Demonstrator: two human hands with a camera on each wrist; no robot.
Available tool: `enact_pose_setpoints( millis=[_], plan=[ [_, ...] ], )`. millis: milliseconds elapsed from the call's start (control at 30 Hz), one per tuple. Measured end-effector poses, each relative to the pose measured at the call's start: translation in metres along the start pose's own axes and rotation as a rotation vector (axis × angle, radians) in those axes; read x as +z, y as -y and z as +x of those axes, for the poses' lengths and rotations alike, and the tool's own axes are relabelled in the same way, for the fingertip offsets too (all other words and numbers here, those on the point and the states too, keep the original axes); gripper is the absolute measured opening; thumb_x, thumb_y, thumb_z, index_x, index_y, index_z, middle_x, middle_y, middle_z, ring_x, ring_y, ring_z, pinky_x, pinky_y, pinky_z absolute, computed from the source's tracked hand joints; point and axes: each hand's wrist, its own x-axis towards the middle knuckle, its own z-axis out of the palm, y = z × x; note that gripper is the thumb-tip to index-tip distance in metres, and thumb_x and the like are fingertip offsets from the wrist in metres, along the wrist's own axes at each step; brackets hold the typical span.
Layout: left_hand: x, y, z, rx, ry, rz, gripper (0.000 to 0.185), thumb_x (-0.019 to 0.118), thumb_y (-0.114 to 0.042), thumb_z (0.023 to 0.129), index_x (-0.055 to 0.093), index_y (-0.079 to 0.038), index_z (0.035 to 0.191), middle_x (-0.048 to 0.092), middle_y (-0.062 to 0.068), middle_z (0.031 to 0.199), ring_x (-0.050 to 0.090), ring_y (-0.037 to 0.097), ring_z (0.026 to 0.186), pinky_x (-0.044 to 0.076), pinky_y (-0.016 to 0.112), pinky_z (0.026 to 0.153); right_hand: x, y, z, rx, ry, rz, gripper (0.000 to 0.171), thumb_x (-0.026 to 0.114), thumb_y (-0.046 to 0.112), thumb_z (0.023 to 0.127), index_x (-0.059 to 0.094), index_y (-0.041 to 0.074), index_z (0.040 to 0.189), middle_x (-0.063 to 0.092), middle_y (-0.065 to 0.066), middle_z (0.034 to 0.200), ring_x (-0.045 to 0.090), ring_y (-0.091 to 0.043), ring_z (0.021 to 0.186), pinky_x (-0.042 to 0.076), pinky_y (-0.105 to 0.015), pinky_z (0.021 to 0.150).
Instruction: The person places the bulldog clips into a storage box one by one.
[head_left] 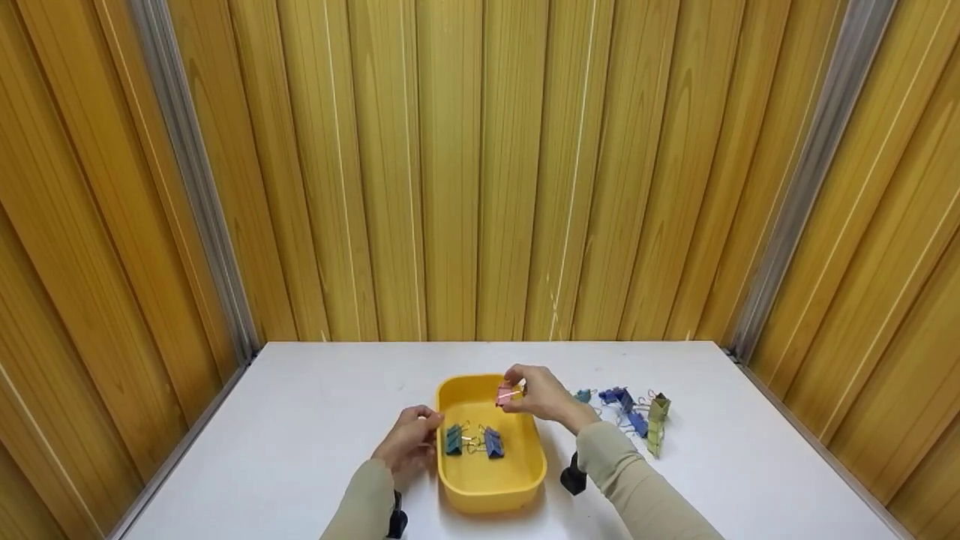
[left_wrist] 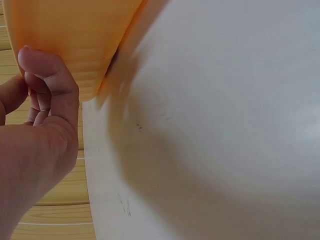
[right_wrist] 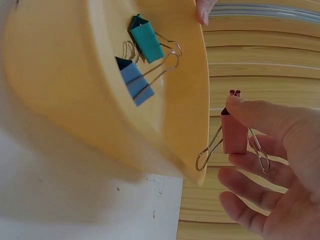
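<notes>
Sleeved forearms enter at the bottom of the head view, either side of a yellow tray (head_left: 491,491) on the white table (head_left: 300,420).

Right hand (head_left: 544,396): thumb and forefinger pinch a pink binder clip (head_left: 507,394), held in the air over the tray's far right corner. Right wrist view shows the pink clip (right_wrist: 234,134) upright between the fingertips, wire handles splayed to both sides, long axis roughly vertical, just outside and above the rim. Tray interior lies below and to the left of this hand.

Left hand (head_left: 411,442): at the tray's left wall, fingers curled. Left wrist view shows the thumb close against the wall, but contact is probably there rather than certain; blur at the edge. Nothing seen held.

In the tray: teal clip (head_left: 453,439) and blue clip (head_left: 493,442), side by side, handles nearly touching.

On the table right of the tray: loose group of blue clips (head_left: 621,401) and an olive clip (head_left: 658,424), nearer the right hand than the left.
</notes>
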Motion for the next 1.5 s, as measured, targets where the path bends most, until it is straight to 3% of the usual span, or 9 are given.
enact_pose_setpoints(
  millis=[200,400,500,667,833,1000,1267,1500],
  plan=[
    [0.001,0.001,0.002,0.023,0.011,0.002,0.019,0.055,-0.024,0.098,0.051,-0.006,0.101,0.055,0.003,0.077,0.053,0.014,0.066,0.047,0.022,0.055,0.01,0.002,0.0,-0.015,0.015,-0.047,0.039,0.082,0.014,0.075,0.063,0.001,0.107,0.066,-0.015,0.106,0.061,-0.034,0.094,0.05,-0.04,0.08],
    [0.001,0.001,0.003,0.022,-0.002,-0.002,0.018,0.055,-0.024,0.098,0.051,-0.007,0.1,0.054,0.003,0.077,0.053,0.014,0.066,0.047,0.023,0.056,0.011,-0.003,-0.002,0.015,0.016,-0.044,0.048,0.081,0.023,0.078,0.061,0.002,0.117,0.064,-0.019,0.119,0.058,-0.036,0.105,0.049,-0.049,0.092],
    [0.0,0.002,0.003,0.022,-0.004,-0.008,0.019,0.055,-0.024,0.098,0.051,-0.006,0.102,0.055,0.004,0.079,0.053,0.015,0.066,0.046,0.024,0.057,0.006,-0.011,-0.007,0.025,-0.044,-0.026,0.047,0.078,0.025,0.081,0.061,0.002,0.118,0.063,-0.02,0.119,0.058,-0.036,0.105,0.048,-0.05,0.092],
    [-0.002,0.003,0.003,0.018,-0.002,-0.009,0.021,0.055,-0.024,0.098,0.05,-0.005,0.105,0.057,0.006,0.082,0.053,0.015,0.067,0.045,0.024,0.056,-0.01,-0.035,-0.015,0.034,-0.228,-0.038,0.033,0.075,0.019,0.083,0.064,0.003,0.109,0.066,-0.018,0.109,0.06,-0.033,0.098,0.05,-0.049,0.088],
    [-0.003,0.003,0.002,0.009,0.0,-0.014,0.023,0.054,-0.026,0.099,0.047,-0.006,0.109,0.057,0.006,0.084,0.054,0.016,0.068,0.045,0.025,0.057,-0.028,-0.062,-0.025,0.151,-0.316,-0.071,0.03,0.074,0.017,0.083,0.064,0.001,0.106,0.066,-0.018,0.109,0.059,-0.034,0.102,0.048,-0.05,0.091],
    [0.0,0.002,0.002,0.007,0.004,-0.016,0.022,0.054,-0.026,0.099,0.05,-0.006,0.107,0.057,0.006,0.083,0.054,0.016,0.067,0.045,0.024,0.056,-0.035,-0.087,-0.037,0.271,-0.272,-0.097,0.036,0.073,0.018,0.085,0.062,-0.003,0.112,0.063,-0.023,0.116,0.055,-0.039,0.113,0.045,-0.052,0.096],
    [0.0,0.003,0.005,0.044,0.002,-0.006,0.02,0.056,-0.025,0.097,0.05,-0.006,0.101,0.054,0.002,0.075,0.052,0.013,0.063,0.047,0.023,0.055,-0.024,-0.11,-0.037,0.29,-0.157,-0.218,0.046,0.073,0.018,0.084,0.059,-0.008,0.12,0.061,-0.027,0.121,0.056,-0.044,0.115,0.044,-0.054,0.098],
    [0.001,0.004,0.006,0.022,-0.023,0.014,0.02,0.056,-0.025,0.098,0.052,-0.006,0.102,0.056,0.003,0.077,0.054,0.014,0.066,0.048,0.023,0.056,-0.012,-0.115,-0.037,0.285,-0.084,-0.297,0.039,0.071,0.014,0.084,0.061,-0.008,0.114,0.064,-0.025,0.113,0.058,-0.043,0.109,0.043,-0.057,0.096]
  ],
)
